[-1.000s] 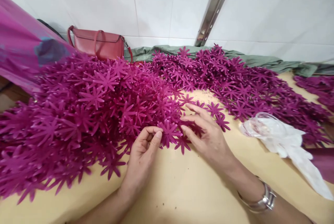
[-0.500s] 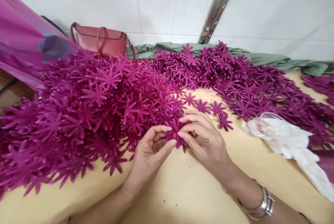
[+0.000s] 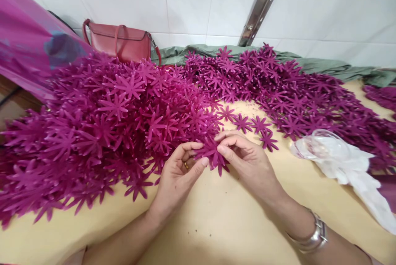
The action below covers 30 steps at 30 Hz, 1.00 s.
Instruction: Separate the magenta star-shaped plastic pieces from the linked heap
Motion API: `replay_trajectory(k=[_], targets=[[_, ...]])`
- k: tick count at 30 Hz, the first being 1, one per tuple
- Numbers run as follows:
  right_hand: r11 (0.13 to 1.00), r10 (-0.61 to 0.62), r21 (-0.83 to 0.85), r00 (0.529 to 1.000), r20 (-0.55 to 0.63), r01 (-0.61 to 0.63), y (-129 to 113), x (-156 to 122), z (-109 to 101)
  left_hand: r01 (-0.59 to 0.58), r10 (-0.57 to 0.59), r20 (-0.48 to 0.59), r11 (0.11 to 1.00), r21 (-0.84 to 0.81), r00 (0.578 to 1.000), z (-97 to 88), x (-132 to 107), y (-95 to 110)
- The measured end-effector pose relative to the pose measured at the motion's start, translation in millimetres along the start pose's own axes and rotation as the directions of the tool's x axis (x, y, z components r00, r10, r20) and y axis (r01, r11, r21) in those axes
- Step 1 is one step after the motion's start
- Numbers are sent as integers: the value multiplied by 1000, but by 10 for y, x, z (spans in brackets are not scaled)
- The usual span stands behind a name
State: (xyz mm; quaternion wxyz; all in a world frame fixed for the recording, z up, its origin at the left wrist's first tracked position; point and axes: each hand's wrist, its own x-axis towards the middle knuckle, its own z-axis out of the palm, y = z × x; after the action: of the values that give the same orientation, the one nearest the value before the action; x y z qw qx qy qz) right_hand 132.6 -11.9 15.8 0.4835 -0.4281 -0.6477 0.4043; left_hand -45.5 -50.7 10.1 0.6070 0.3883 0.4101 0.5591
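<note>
Both my hands meet over a small magenta plastic flower (image 3: 213, 155) just above the yellow table (image 3: 216, 219). My left hand (image 3: 179, 176) pinches the flower from the left with thumb and fingers curled; a ring shows on one finger. My right hand (image 3: 247, 162), with a metal watch on the wrist, grips the same flower from the right with bent fingers. A big heap of the same magenta flowers (image 3: 102, 125) rises directly left of my hands. A flatter spread of flowers (image 3: 284, 96) curves across the back and right.
A red handbag (image 3: 119, 44) leans on the white tiled wall at the back left. A crumpled white plastic bag (image 3: 343, 162) lies at the right. Green cloth (image 3: 324, 67) runs along the wall, a slanted metal bar (image 3: 262, 1) above it. Pink plastic sheet (image 3: 27, 50) at far left.
My right hand drew in from lying spread on the flowers and closed on one flower. My left hand came up to meet it, and both now hold that flower lifted slightly.
</note>
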Motion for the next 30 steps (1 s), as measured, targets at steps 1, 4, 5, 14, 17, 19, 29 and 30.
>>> replay_trajectory(k=[1,4,5,14,17,19,29,30], targets=[[1000,13,-4,1000,-1,-13,-4,-6,11,20,-20,15,1000,-23,1000,7,3,-6],[997,72,6,997,35,-72,-16,-41,55,35,-33,49,999,-32,998,20,4,-26],[995,97,20,994,52,-98,-18,-54,70,25,-24,49,999,-20,999,20,4,-32],[997,69,36,998,-10,-68,-9,-11,30,-40,40,5,990,137,999,-9,-1,8],[999,38,7,995,-91,-37,-4,36,-49,-37,41,-19,986,165,999,-6,-2,26],[999,37,26,984,-176,-32,18,59,-103,-36,41,-34,989,143,999,-9,3,23],[925,222,350,959,-174,-151,92,133,-172,-26,31,-82,998,62,996,-12,3,29],[925,226,342,962,-151,-163,73,122,-148,-24,29,-84,998,65,996,-4,0,36]])
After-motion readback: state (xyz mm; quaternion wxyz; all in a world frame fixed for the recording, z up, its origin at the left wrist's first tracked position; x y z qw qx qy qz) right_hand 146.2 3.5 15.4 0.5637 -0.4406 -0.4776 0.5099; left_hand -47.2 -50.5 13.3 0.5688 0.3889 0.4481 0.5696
